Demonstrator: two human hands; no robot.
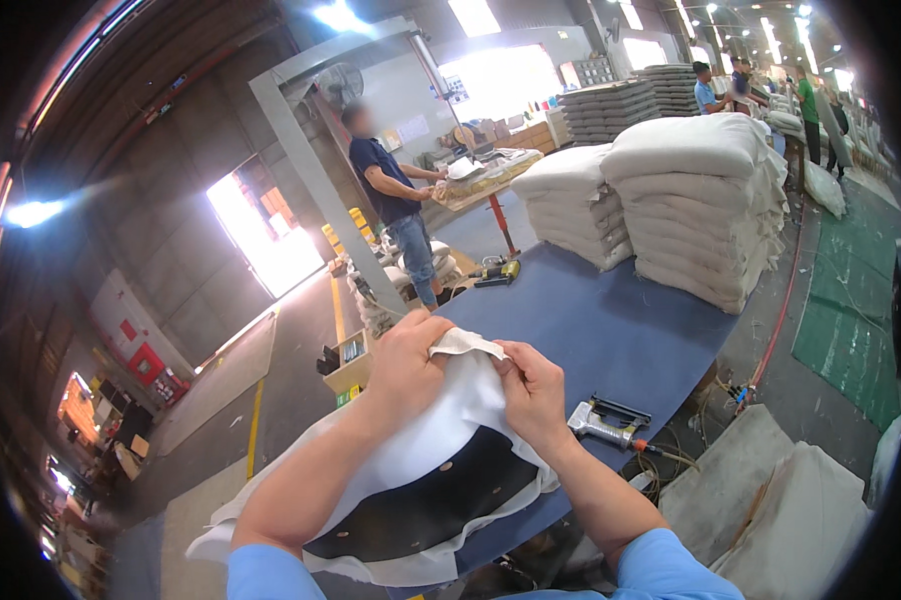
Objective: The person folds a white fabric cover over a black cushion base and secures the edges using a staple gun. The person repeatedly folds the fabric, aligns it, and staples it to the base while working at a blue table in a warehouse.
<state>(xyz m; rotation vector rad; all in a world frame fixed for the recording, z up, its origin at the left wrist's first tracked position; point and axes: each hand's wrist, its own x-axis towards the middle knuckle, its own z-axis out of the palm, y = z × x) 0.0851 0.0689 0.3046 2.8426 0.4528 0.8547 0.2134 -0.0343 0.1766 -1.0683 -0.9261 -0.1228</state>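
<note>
Before me on the blue table lies a cushion panel [426, 500], dark on its upturned face, with white padding [411, 455] and light fabric folded around its rim. At its far end, my left hand [408, 355] is closed on the loose cream fabric edge [468, 344]. Across from it, my right hand [533, 390] pinches the same edge between thumb and fingers. The fabric stretches between both hands. Just right of my right hand, a silver staple gun [607, 422] lies on the table, joined to an air hose.
Stacks of pale upholstered cushions [696, 200] stand at the table's [611, 325] far right. A second nail gun [497, 272] lies at its far edge. Fabric-covered panels [801, 510] lean at lower right. A co-worker [391, 190] stands at another bench [486, 185] beyond a grey post [321, 180].
</note>
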